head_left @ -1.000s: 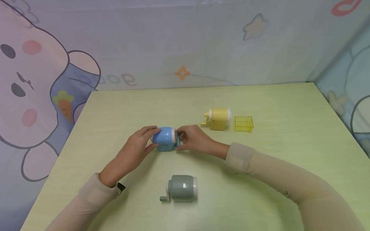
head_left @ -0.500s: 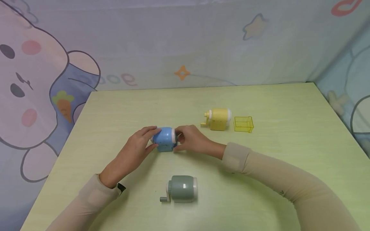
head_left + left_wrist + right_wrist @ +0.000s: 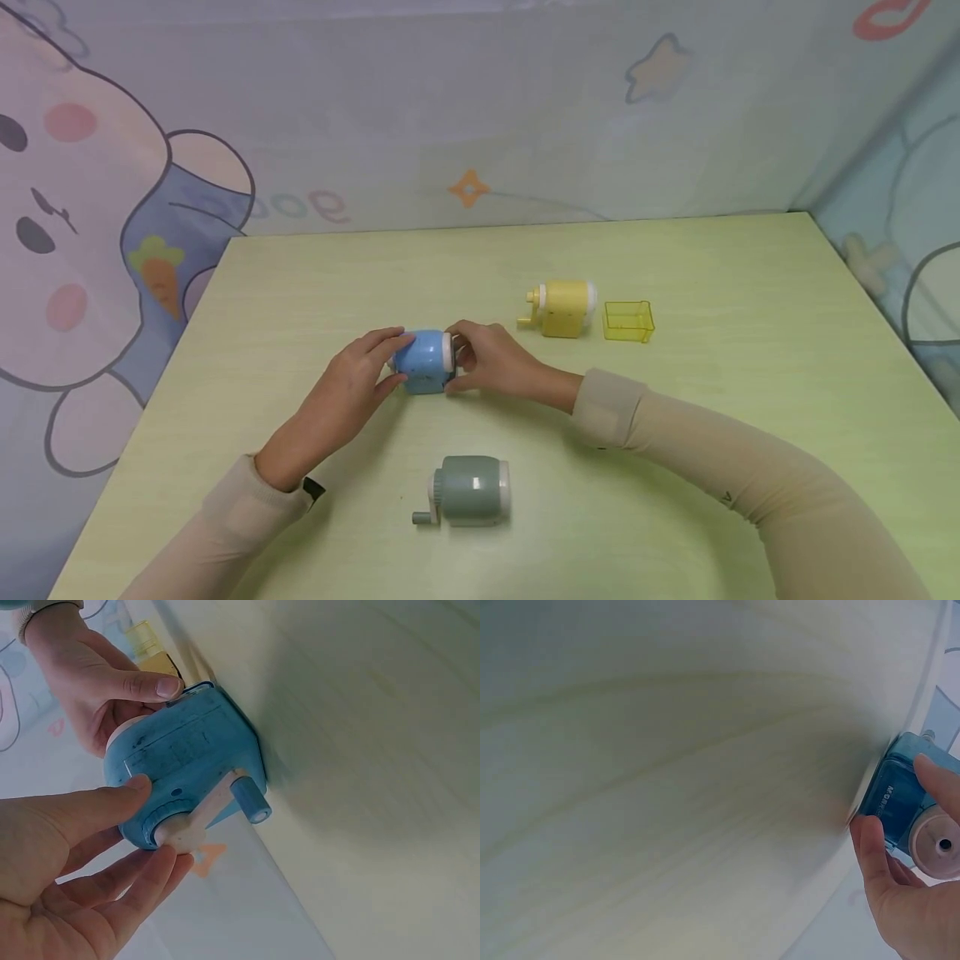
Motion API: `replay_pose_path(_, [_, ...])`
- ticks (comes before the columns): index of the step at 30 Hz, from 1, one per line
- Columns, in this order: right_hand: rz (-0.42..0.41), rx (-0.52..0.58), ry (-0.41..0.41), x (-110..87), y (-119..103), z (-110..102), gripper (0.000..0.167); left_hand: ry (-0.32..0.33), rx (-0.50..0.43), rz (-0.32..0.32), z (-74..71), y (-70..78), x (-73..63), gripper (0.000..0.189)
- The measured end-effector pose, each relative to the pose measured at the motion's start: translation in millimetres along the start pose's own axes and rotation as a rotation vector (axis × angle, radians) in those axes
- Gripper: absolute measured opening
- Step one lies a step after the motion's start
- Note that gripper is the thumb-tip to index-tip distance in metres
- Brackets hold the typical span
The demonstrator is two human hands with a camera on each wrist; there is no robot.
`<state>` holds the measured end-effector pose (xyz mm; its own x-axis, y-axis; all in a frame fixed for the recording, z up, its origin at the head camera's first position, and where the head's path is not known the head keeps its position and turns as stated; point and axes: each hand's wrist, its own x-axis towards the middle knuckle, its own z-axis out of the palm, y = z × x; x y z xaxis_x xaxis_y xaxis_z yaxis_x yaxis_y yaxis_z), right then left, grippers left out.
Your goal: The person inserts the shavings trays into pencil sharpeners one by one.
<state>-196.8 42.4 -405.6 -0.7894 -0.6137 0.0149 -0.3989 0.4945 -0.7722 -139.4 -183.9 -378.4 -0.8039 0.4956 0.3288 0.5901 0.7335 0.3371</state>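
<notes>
A blue pencil sharpener [image 3: 422, 357] with a white front ring stands on the table in the head view. My left hand [image 3: 345, 387] grips it from the crank side. In the left wrist view the thumb lies on its body, with the fingers by the white crank arm [image 3: 214, 801]. My right hand [image 3: 498, 362] is at the opposite end. There, in the right wrist view, its thumb and fingers pinch the see-through blue shavings drawer [image 3: 894, 796] at its sides. That drawer sits in the sharpener's body below the round pencil-hole face [image 3: 935, 851].
Behind and to the right stands a yellow pencil sharpener [image 3: 566, 310], with its see-through yellow drawer [image 3: 628, 322] lying apart beside it. Nearer the front is a grey-green sharpener [image 3: 472, 492], its crank to the left. A patterned cloth [image 3: 390, 108] hangs behind the table.
My right hand has moved slightly left, pushing the blue drawer from partly sticking out to inside the sharpener's body. The left hand keeps its grip in place.
</notes>
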Motion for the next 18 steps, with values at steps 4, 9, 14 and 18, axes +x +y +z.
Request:
replay_pose_path(4, [-0.015, 0.003, 0.003, 0.0, -1.4, 0.9, 0.062, 0.004, 0.001, 0.001, 0.6, 0.1, 0.0, 0.055])
replay_pose_path(9, [-0.013, 0.000, 0.009, 1.4, -2.4, 3.6, 0.061, 0.008, 0.002, 0.011, 1.2, -0.3, 0.1, 0.054])
replay_pose_path(14, [-0.001, 0.005, 0.007, 2.1, -2.4, 4.8, 0.061, 0.009, 0.005, 0.018, 1.2, -1.4, -0.2, 0.055])
replay_pose_path(18, [0.002, 0.009, 0.004, 2.2, -2.2, 5.2, 0.061, 0.005, 0.007, 0.021, 0.3, -1.7, 0.0, 0.054])
